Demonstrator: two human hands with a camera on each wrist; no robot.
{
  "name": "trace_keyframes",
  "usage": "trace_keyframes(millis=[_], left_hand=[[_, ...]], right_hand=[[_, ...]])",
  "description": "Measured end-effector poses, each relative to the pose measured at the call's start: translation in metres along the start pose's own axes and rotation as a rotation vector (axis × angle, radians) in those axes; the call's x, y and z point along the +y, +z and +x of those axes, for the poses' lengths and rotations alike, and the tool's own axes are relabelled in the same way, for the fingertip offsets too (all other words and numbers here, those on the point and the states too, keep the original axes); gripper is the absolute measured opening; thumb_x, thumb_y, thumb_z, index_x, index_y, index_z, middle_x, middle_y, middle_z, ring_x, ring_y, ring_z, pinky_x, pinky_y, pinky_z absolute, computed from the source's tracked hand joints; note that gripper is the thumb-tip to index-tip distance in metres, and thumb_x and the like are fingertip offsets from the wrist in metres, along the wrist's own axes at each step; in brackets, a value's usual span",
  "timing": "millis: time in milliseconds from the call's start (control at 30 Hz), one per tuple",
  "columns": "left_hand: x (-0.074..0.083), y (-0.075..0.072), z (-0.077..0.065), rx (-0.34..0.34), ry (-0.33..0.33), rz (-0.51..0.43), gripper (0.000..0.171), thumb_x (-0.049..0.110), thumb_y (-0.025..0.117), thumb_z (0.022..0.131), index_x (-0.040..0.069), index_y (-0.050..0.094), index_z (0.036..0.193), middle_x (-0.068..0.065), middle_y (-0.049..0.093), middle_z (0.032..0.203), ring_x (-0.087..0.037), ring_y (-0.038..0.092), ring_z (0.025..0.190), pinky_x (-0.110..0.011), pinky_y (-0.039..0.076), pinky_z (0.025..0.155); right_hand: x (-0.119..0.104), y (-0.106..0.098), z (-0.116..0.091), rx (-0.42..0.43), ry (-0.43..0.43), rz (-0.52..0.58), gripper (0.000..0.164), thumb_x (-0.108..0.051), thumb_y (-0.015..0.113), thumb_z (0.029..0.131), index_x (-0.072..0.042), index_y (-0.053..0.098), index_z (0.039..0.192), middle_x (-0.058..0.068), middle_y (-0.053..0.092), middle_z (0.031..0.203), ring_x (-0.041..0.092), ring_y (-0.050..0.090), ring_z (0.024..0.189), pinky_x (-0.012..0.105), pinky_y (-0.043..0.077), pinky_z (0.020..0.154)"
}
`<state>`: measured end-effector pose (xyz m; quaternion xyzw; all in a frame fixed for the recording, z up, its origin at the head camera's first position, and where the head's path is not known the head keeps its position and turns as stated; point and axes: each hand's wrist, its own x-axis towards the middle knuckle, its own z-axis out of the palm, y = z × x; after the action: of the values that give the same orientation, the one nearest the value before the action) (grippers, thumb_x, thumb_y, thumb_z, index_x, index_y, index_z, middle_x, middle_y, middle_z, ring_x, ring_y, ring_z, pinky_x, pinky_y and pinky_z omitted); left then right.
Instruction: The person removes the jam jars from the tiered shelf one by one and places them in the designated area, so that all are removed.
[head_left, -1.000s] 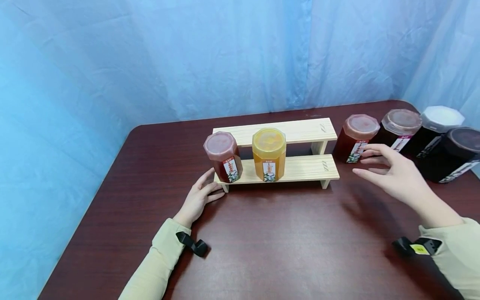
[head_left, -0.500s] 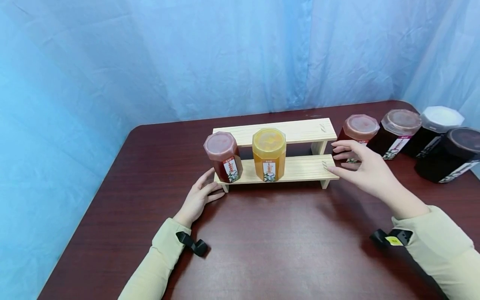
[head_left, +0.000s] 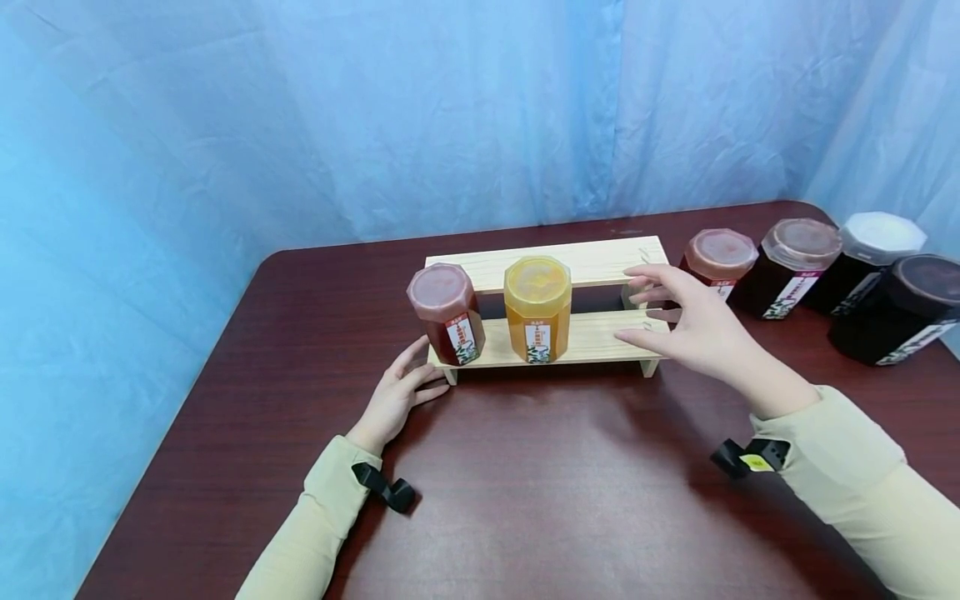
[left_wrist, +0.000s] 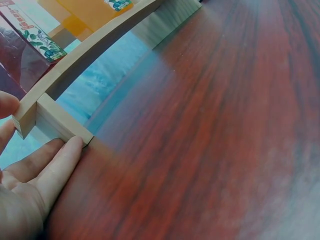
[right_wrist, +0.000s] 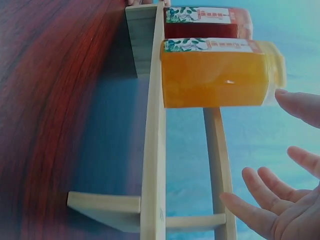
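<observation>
A two-step pale wooden rack [head_left: 592, 336] stands on the table. On its lower step, a jar of dark red contents [head_left: 447, 321] is at the left end, and a jar of yellow contents [head_left: 537, 317] stands beside it. My left hand [head_left: 393, 398] rests at the rack's left end; in the left wrist view its extended fingers [left_wrist: 62, 162] touch the rack's leg [left_wrist: 62, 117]. Over the rack's right end my right hand [head_left: 693, 325] hovers with spread fingers and nothing in its grasp. In the right wrist view its thumb [right_wrist: 302, 107] overlaps the yellow jar's lid edge.
Right of the rack stand a reddish jar [head_left: 720, 254], a dark jar with a clear lid [head_left: 797, 267], a white-lidded dark jar [head_left: 879, 246] and a black jar [head_left: 892, 321]. Blue curtains [head_left: 450, 117] hang behind the dark wood table [head_left: 525, 492].
My right hand has moved left, from in front of the reddish jar to over the rack's right end, its fingers staying spread. The left hand and the jars stay where they were.
</observation>
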<state>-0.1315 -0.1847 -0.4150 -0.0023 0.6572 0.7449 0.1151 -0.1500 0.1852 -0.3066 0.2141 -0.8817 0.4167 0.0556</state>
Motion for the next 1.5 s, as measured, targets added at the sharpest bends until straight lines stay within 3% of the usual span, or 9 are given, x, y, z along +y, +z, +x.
trace_keyframes(millis=[100,533,833,1200,1333,1500], left_hand=[[-0.001,0.0,0.0,0.003,-0.002,0.001,0.055,0.008,0.041,0.098,0.01,0.023,0.15,-0.023,0.042,0.132,-0.016,0.06,0.103,-0.043,0.051,0.094],[-0.001,0.0,0.0,0.006,-0.002,-0.009,0.056,0.008,0.041,0.098,0.012,0.024,0.15,-0.023,0.04,0.134,-0.016,0.059,0.102,-0.04,0.052,0.092],[-0.001,0.0,0.0,-0.001,0.001,-0.007,0.056,0.006,0.04,0.098,0.01,0.023,0.15,-0.023,0.042,0.131,-0.019,0.059,0.106,-0.044,0.051,0.095],[0.001,0.001,-0.001,0.006,0.002,-0.003,0.055,0.006,0.041,0.098,0.01,0.023,0.15,-0.023,0.042,0.13,-0.016,0.06,0.104,-0.041,0.052,0.094],[-0.001,0.0,-0.001,-0.004,0.025,0.012,0.057,0.011,0.044,0.097,0.008,0.022,0.15,-0.024,0.042,0.13,-0.016,0.059,0.104,-0.042,0.052,0.093],[-0.007,-0.004,0.0,-0.059,0.116,-0.012,0.064,0.025,0.054,0.094,0.008,0.025,0.149,-0.02,0.048,0.123,-0.016,0.061,0.103,-0.04,0.054,0.09]], right_hand=[[-0.003,0.004,0.003,-0.011,0.006,0.026,0.068,-0.01,0.08,0.074,-0.004,0.047,0.134,0.018,0.056,0.118,0.033,0.059,0.106,0.054,0.049,0.09],[-0.014,0.017,0.013,-0.05,-0.045,0.06,0.072,-0.008,0.08,0.073,-0.002,0.044,0.135,0.02,0.053,0.123,0.036,0.057,0.11,0.057,0.049,0.091],[-0.022,0.019,0.019,-0.097,-0.045,0.047,0.08,-0.013,0.083,0.07,-0.007,0.042,0.138,0.018,0.046,0.135,0.035,0.053,0.115,0.054,0.047,0.095],[-0.028,0.027,0.028,-0.121,-0.078,0.019,0.083,-0.015,0.086,0.068,-0.007,0.042,0.138,0.015,0.045,0.137,0.033,0.052,0.117,0.052,0.048,0.095],[-0.029,0.031,0.031,-0.123,-0.102,-0.002,0.082,-0.016,0.086,0.067,-0.008,0.043,0.137,0.015,0.046,0.136,0.033,0.053,0.115,0.05,0.048,0.095],[-0.029,0.034,0.034,-0.151,-0.086,0.01,0.081,-0.015,0.085,0.068,-0.009,0.043,0.137,0.015,0.044,0.137,0.032,0.052,0.116,0.052,0.048,0.095]])
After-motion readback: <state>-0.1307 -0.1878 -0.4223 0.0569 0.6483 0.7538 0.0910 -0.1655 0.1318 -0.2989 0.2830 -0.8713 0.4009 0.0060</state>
